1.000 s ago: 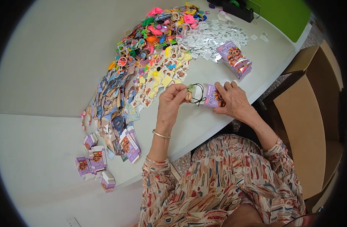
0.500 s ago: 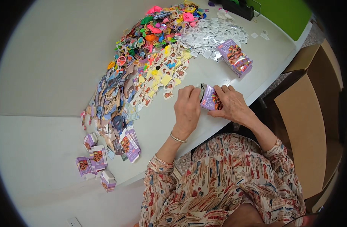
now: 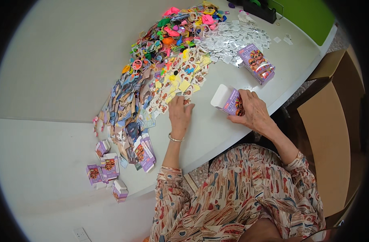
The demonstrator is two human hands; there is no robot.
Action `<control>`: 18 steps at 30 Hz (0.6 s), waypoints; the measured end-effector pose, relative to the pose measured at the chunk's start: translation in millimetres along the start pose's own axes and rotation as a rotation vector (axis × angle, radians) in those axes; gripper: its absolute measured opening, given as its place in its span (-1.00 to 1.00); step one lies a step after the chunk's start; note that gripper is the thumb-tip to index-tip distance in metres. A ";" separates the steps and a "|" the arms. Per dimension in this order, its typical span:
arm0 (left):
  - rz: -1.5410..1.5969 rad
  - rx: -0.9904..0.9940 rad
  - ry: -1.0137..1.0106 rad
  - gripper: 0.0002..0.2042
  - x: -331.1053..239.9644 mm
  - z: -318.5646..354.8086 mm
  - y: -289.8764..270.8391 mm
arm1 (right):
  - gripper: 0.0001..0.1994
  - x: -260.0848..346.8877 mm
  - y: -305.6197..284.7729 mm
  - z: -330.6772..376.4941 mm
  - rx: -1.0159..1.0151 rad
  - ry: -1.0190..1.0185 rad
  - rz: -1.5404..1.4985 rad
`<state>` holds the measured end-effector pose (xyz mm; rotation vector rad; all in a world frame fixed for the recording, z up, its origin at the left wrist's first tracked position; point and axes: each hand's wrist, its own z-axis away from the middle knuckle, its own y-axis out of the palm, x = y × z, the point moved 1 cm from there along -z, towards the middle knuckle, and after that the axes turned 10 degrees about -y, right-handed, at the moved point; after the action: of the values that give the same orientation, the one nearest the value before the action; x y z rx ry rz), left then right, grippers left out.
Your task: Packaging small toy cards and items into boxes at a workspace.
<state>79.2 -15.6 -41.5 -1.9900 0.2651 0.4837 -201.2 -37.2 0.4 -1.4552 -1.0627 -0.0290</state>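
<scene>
Right hand [image 3: 253,113] clasps a small purple carton [image 3: 229,103], its white end flap open, just above the tabletop [image 3: 216,133]. Left hand [image 3: 180,115], fingers spread, rests flat beside the sticker cards [image 3: 172,86]. The carton is probably light, thin and crushable; best held by its side panels.

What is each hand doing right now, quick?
Left hand: open, flat on the table by the cards, holding nothing.
Right hand: closed on a small purple box, flap open.
</scene>
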 end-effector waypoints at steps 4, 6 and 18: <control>-0.034 0.071 -0.099 -0.74 3.1 -2.9 6.0 | -0.28 -4.7 3.7 0.8 0.000 -0.009 0.016; 0.001 0.132 -0.179 -0.75 3.8 -6.5 5.9 | -0.28 -5.3 2.8 0.3 -0.009 -0.021 0.016; 0.296 0.200 -0.336 -0.81 -4.3 -10.0 1.7 | -0.31 -5.7 4.3 7.0 -0.060 -0.062 0.080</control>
<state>76.9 -25.4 -37.0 -1.6500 0.3828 0.9325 -205.7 -34.0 -7.9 -1.5604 -1.0612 0.0420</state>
